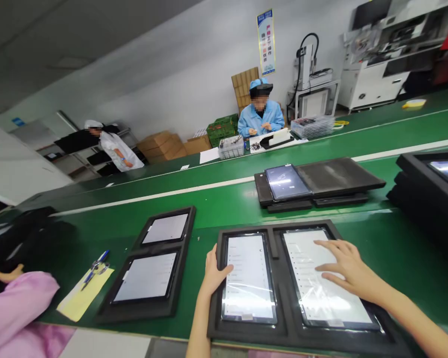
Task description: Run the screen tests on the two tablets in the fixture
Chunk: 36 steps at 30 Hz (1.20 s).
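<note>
In front of me lies a black foam tray [280, 293] with two tablets set in its recesses. Both screens are lit and show white pages with list lines. My left hand [212, 276] grips the tray's left edge, fingers along the outer side, its thumb reaching over to the border of the left tablet [248, 278]. Over the right tablet [321, 293] my right hand [345, 266] is spread open, fingertips at the screen; whether they touch the glass I cannot tell.
Left of me are another foam tray [142, 308] with two lit tablets, and a yellow paper [84, 296] with pens. Beyond stand stacked foam trays with a tablet [287, 181]; more foam trays [421, 199] rise at right. A co-worker's pink sleeve [20, 303] is at left; another person [261, 117] sits opposite.
</note>
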Tool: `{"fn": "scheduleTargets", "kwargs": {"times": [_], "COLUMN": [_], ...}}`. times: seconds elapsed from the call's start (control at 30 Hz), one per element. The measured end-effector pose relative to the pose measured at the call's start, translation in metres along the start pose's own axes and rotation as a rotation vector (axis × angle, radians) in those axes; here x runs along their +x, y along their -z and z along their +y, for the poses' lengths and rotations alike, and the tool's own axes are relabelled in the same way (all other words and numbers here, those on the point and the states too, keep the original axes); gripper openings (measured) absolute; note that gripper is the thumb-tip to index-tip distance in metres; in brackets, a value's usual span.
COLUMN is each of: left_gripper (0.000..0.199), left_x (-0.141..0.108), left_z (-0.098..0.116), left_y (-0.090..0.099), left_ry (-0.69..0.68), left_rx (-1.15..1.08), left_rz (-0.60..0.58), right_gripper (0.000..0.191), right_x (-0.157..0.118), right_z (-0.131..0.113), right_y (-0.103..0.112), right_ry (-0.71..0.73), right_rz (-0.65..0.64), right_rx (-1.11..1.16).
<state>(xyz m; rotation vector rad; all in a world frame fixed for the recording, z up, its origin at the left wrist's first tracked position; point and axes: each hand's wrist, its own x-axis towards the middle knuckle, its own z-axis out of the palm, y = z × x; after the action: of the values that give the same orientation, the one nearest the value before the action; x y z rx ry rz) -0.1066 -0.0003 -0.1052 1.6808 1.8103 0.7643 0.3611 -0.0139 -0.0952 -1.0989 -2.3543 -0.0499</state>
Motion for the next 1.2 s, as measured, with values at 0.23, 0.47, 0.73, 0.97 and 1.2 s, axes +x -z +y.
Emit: {"fn": "scheduleTargets", "kwargs": {"times": [0.23,0.47,0.73,0.97,1.2], "left_gripper": [0.069,0.087,0.096,0.099,0.087], "left_x": [-0.001,-0.021,-0.025,-0.022,-0.022], "left_z": [0.011,0.013,0.009,0.001,0.001], "left_y": [-0.001,0.002,0.005,0.006,0.003], "left_ry": [0.012,-0.043,-0.089,-0.128,-0.029], "left_rx": [-0.113,-0.134,-0.085,-0.056,-0.246], "left_rz": [-0.027,-0.095,-0.125,-0.102,-0.096], "right_gripper": [0.04,0.045,0.045,0.038,0.04], "right_x": [-0.014,-0.017,-0.012,-0.006,-0.015], "right_z": [-0.018,-0.02,-0.029,-0.037,-0.028], "right_y": [0.0,-0.006,-0.003,0.001,0.002], "right_ry": [-0.164,-0.174,0.023,-0.008,-0.104], "right_rz": [0.125,0.121,-0.05,-0.081,0.138], "right_rx": [0.171,0.234,0.217,0.132,0.23]}}
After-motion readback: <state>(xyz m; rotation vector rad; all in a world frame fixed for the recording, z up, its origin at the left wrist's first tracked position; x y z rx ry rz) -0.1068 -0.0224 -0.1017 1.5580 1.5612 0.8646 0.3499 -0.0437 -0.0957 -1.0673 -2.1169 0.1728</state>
